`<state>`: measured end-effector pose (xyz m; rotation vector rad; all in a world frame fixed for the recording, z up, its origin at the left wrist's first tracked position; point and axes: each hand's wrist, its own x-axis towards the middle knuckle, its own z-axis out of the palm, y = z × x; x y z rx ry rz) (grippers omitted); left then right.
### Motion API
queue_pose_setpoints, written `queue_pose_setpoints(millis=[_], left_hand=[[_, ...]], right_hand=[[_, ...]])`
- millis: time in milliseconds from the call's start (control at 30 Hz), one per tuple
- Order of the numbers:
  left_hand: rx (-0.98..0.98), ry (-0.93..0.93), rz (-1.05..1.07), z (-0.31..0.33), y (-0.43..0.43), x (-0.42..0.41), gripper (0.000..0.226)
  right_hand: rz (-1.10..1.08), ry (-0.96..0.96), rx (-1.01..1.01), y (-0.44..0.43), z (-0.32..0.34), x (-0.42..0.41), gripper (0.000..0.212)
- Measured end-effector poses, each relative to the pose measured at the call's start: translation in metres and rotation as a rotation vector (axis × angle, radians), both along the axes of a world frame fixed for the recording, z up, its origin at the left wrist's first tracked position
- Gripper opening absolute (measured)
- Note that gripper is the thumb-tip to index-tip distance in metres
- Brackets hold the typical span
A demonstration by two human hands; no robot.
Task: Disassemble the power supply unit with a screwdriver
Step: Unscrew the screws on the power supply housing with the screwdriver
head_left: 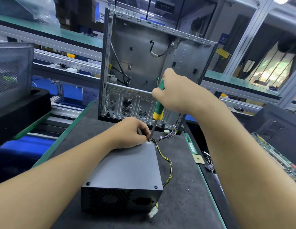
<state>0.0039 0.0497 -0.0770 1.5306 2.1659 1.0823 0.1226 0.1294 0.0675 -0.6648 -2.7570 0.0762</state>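
A dark grey power supply unit [127,169] lies on the black mat, its vented end facing me. Two black screws show on its near top corners. My right hand [173,91] grips a green and yellow screwdriver [158,111] held almost upright, its tip set on a screw at the unit's far right top corner. My left hand [130,133] rests on the far end of the unit, with fingers pinching the shaft near the tip. Yellow and black cables [167,161] run down the unit's right side.
An empty metal computer case [144,63] stands upright just behind the unit. A small chip [198,158] and a memory stick [191,144] lie at the mat's right edge. A green circuit board [276,154] sits further right. A black tray and a mesh box stand at the left.
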Motion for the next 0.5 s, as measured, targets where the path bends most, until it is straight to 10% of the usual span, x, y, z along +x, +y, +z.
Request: queue_pose_setpoints(millis=[133, 500], left_hand=[[-0.003, -0.001, 0.006, 0.000, 0.001, -0.001, 0.022], [-0.008, 0.006, -0.010, -0.002, 0.001, -0.002, 0.020]], right_hand=[[-0.133, 0.127, 0.176, 0.001, -0.011, -0.004, 0.052], [0.137, 0.099, -0.192, 0.003, -0.001, 0.002, 0.023]])
